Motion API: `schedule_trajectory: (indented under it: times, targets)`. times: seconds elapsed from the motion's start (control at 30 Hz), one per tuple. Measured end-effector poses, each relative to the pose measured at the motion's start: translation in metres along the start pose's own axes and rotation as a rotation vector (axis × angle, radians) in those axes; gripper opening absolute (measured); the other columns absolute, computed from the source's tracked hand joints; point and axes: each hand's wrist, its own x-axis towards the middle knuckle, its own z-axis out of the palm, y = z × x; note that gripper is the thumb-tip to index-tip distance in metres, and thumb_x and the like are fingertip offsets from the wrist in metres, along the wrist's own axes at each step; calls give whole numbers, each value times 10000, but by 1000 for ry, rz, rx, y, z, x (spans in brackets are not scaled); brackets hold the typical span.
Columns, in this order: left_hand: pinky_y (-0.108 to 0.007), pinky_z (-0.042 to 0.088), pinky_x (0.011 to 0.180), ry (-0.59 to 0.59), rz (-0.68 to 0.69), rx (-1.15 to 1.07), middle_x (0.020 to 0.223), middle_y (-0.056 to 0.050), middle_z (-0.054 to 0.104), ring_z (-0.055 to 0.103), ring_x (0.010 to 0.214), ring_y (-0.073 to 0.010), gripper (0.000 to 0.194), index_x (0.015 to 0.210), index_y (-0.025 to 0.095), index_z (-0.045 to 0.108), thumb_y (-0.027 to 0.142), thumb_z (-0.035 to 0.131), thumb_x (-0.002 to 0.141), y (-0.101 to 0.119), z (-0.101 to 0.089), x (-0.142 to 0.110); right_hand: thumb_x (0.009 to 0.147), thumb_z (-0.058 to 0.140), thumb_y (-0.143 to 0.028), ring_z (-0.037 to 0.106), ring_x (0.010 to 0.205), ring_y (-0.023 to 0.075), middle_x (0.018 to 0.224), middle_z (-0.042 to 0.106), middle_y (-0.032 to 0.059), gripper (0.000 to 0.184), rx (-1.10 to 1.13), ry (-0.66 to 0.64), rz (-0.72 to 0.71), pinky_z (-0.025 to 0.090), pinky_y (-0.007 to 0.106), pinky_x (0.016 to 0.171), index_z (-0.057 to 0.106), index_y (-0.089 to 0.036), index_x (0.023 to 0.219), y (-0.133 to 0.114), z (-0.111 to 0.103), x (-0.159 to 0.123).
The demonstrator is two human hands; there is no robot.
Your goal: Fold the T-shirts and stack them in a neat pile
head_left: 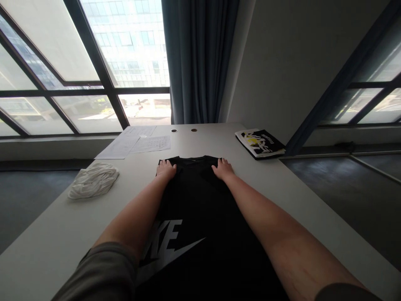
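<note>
A black T-shirt (206, 200) with a large grey-white logo print lies spread out on the white table, its collar away from me. My left hand (166, 169) rests on the shirt's far left shoulder, fingers stretched forward and thumb apart. On the far right shoulder lies my right hand (223, 169), also flat, with its thumb pointing inward. The sleeves are not seen hanging out to the sides. My left forearm covers part of the printed letters, and the near end of the shirt runs out of view.
A crumpled white cloth (94, 180) sits on the left of the table (200, 144). Printed paper sheets (150, 144) lie at the far left. At the far right is a folded black, white and yellow item (261, 143). Behind hang blue curtains (200, 62) beside windows.
</note>
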Motion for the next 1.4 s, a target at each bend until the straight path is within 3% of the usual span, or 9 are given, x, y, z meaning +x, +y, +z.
schedule_trajectory:
  times: [0.23, 0.33, 0.47, 0.63, 0.9, 1.0, 1.1, 1.27, 1.4]
  targets:
    - [-474, 113, 1313, -61, -115, 87, 1746, -188, 174, 119, 1630, -307, 818, 1649, 55, 302, 557, 310, 1004, -4, 24, 2, 1041, 292, -576, 48, 1626, 323, 1769, 33, 154, 813, -229, -85, 79, 86, 566, 1290, 236, -65, 1671, -1, 12, -3]
    - [-473, 98, 1315, -83, -123, 108, 1752, -177, 157, 103, 1634, -296, 829, 1659, 54, 279, 566, 286, 1007, -4, 22, 1, 1048, 278, -516, 120, 1611, 326, 1756, 162, 151, 732, -253, -18, 32, 86, 591, 1280, 356, -80, 1631, -3, 9, -7]
    - [-477, 97, 1314, -89, -128, 122, 1753, -176, 155, 104, 1634, -294, 824, 1659, 59, 282, 565, 277, 1009, -3, 19, 2, 1048, 270, -396, 265, 1564, 290, 1693, 346, 167, 632, -246, 53, -60, 101, 511, 1290, 482, -84, 1556, -3, 8, -8]
    - [-488, 111, 1310, -90, -129, 126, 1754, -166, 153, 107, 1633, -295, 821, 1660, 78, 284, 576, 278, 1007, -3, 20, 2, 1042, 260, -571, 142, 1613, 302, 1769, 110, 132, 790, -230, -129, 105, 105, 522, 1294, 215, -121, 1690, -1, 5, 3]
    - [-497, 100, 1308, -99, -122, 106, 1753, -172, 154, 102, 1634, -293, 818, 1659, 73, 290, 567, 300, 1007, -3, 19, 12, 1035, 192, -632, 59, 1624, 331, 1779, 49, 87, 806, -240, -161, 128, 80, 621, 1274, 168, -186, 1706, 2, 3, 12]
    - [-501, 123, 1302, -71, -106, 97, 1742, -186, 198, 139, 1626, -306, 800, 1642, 69, 329, 555, 327, 1007, -3, 20, 15, 1043, 206, -605, 75, 1620, 342, 1773, 108, 99, 774, -235, -116, 122, 81, 641, 1265, 227, -188, 1695, 4, 6, 14]
    - [-500, 190, 1278, -3, -77, 90, 1710, -206, 293, 222, 1599, -328, 727, 1593, 80, 420, 508, 369, 1007, 0, 17, 12, 1056, 259, -522, 149, 1602, 350, 1741, 241, 125, 693, -227, 16, 69, 99, 611, 1269, 402, -158, 1627, 6, 8, 14]
    - [-518, 334, 1146, 169, -34, 93, 1547, -221, 512, 432, 1436, -367, 547, 1445, 133, 555, 421, 327, 1040, 12, -1, -4, 1047, 331, -351, 423, 1445, 322, 1540, 554, 168, 510, -214, 298, -102, 141, 567, 1257, 687, -144, 1347, 7, 6, 11]
    - [-520, 381, 1034, 172, 24, 111, 1217, -197, 698, 601, 1184, -350, 465, 1198, 156, 673, 391, 296, 1062, 25, -16, -22, 1058, 291, -320, 603, 1237, 293, 1337, 703, 179, 528, -214, 221, -102, 187, 510, 1246, 773, -134, 1166, 7, 4, 9]
